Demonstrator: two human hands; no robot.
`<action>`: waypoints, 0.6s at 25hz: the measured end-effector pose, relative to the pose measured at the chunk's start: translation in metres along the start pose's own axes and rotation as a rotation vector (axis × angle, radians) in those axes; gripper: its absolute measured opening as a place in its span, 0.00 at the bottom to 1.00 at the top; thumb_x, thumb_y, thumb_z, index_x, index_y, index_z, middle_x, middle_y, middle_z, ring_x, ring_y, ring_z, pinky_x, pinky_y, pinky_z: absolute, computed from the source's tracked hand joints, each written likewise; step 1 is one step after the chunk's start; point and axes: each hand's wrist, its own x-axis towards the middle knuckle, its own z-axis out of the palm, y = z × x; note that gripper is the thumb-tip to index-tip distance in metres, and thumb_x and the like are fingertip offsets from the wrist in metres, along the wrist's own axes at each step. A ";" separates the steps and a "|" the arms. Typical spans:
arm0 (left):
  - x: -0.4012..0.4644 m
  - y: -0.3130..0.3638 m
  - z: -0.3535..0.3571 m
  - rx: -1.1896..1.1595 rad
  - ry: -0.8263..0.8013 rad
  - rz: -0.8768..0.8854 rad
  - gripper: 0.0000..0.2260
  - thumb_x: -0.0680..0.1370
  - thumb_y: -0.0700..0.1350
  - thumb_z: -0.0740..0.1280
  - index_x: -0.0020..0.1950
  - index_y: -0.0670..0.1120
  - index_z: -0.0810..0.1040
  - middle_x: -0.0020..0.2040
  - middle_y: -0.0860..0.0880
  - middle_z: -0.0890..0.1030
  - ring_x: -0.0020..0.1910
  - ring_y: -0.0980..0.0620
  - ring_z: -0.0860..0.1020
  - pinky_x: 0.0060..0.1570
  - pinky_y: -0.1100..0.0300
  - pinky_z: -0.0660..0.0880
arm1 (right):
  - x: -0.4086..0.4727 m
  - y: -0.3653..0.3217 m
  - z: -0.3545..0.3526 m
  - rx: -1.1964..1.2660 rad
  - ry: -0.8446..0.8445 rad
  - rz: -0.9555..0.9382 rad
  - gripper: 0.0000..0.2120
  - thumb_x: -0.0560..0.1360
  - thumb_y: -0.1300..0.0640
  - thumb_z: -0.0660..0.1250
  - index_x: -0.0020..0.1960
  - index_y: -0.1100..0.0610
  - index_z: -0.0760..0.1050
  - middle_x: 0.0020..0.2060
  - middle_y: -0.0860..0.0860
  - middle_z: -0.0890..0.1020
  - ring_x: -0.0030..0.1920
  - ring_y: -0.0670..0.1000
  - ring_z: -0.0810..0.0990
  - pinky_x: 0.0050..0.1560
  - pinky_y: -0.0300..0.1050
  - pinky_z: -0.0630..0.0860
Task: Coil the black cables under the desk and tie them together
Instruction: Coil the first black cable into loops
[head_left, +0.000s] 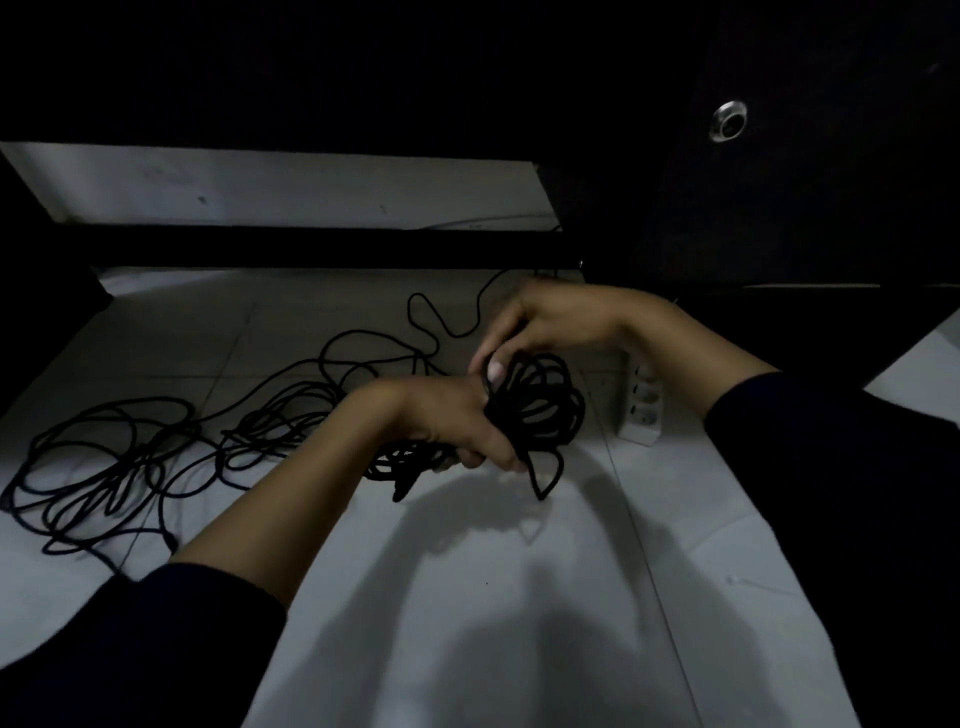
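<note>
My left hand (447, 421) grips a coiled bundle of black cable (540, 410) just above the white tiled floor, with loops standing up to the right of the fist and more strands hanging below it. My right hand (540, 325) reaches down from above, its fingers pinching the top of the coil. The rest of the black cable (114, 467) lies in loose tangled loops on the floor to the left, and a strand runs back toward the desk's rear.
A white power strip (641, 410) lies on the floor just right of the coil. The dark desk underside and a black crossbar (311, 247) hang over the far side. A dark cabinet panel with a round metal lock (729, 121) stands at the right.
</note>
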 end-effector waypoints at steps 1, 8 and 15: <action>-0.002 0.001 -0.002 -0.068 0.024 0.079 0.11 0.73 0.42 0.72 0.34 0.46 0.74 0.25 0.50 0.68 0.23 0.52 0.65 0.25 0.62 0.66 | -0.002 0.009 0.003 0.137 0.050 0.025 0.11 0.75 0.62 0.69 0.56 0.56 0.81 0.47 0.49 0.85 0.48 0.43 0.82 0.49 0.31 0.76; 0.010 0.006 -0.015 -0.750 0.221 0.251 0.09 0.77 0.36 0.63 0.39 0.42 0.81 0.21 0.51 0.62 0.16 0.57 0.59 0.21 0.66 0.62 | -0.008 0.062 0.040 0.320 0.467 -0.007 0.02 0.75 0.63 0.68 0.44 0.57 0.76 0.36 0.48 0.77 0.36 0.36 0.76 0.40 0.33 0.71; 0.043 -0.022 -0.023 -0.982 0.305 -0.054 0.05 0.78 0.39 0.63 0.43 0.40 0.76 0.23 0.53 0.67 0.18 0.59 0.64 0.24 0.67 0.71 | -0.015 0.077 0.059 -0.104 0.403 0.089 0.13 0.80 0.53 0.64 0.62 0.54 0.79 0.51 0.47 0.83 0.49 0.41 0.79 0.48 0.28 0.71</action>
